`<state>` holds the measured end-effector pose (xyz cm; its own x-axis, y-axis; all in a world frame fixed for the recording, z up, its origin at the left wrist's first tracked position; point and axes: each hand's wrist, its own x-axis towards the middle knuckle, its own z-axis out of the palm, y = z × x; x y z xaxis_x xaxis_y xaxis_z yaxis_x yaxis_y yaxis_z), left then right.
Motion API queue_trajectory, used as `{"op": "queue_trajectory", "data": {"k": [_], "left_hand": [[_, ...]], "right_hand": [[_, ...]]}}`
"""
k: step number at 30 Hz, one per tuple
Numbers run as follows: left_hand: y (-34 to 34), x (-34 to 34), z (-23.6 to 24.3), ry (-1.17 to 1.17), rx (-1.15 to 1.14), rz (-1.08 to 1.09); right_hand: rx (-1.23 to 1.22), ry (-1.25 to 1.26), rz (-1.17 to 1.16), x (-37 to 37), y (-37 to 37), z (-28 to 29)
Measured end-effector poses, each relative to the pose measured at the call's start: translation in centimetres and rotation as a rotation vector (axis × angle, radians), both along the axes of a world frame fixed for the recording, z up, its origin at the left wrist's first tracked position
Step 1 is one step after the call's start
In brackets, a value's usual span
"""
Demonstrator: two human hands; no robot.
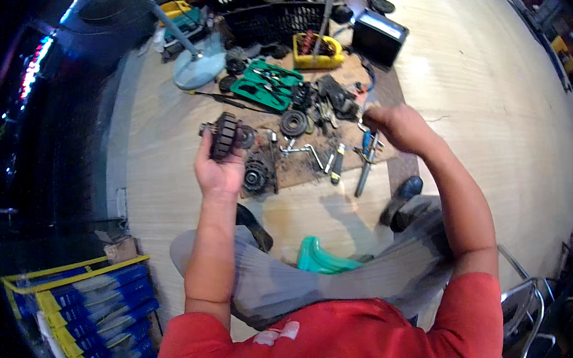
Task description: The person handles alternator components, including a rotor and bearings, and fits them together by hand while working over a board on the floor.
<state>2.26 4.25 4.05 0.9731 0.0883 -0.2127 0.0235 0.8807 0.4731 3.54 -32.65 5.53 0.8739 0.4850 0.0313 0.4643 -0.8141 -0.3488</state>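
Note:
My left hand [218,170] is wrapped round a dark alternator rotor [224,136], its ribbed body upright and its shaft sticking out at the side. Below and right of it a round finned housing [255,173] lies on the brown board [300,170]. My right hand [401,129] is stretched out at the board's right edge with its fingers closed; whatever they hold is too small to tell. Just under that hand lie a blue-handled tool [368,142] and a metal bar [365,175]. A bent wrench [307,150] and a yellow-and-black handled tool [337,164] are between my hands.
Farther off sit a green tool case [267,83], a pulley-like ring [293,123], a yellow bin [319,60], black crates [272,23] and a black box [379,38]. A fan's base [199,70] stands left. A green stool [324,257] is between my legs.

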Motion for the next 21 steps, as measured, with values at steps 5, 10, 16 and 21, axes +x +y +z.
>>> {"op": "queue_trajectory", "data": {"k": [5,10,16,21], "left_hand": [[-0.2,-0.9,0.2,-0.07,-0.033,-0.104],[0.7,-1.2,0.2,-0.049,-0.026,-0.063],[0.3,-2.1,-0.5,-0.028,0.032,-0.12],[-0.9,-2.1,-0.5,0.002,0.103,-0.143]], "right_hand": [[0.061,0.052,-0.02,1.3,-2.1,-0.4],[-0.197,0.063,-0.128,1.9,-7.3,-4.1],[-0.368,0.227,-0.357,-0.3,-17.0,-7.5],[-0.429,0.129,-0.482,-0.5,-20.7,-7.6]]}}
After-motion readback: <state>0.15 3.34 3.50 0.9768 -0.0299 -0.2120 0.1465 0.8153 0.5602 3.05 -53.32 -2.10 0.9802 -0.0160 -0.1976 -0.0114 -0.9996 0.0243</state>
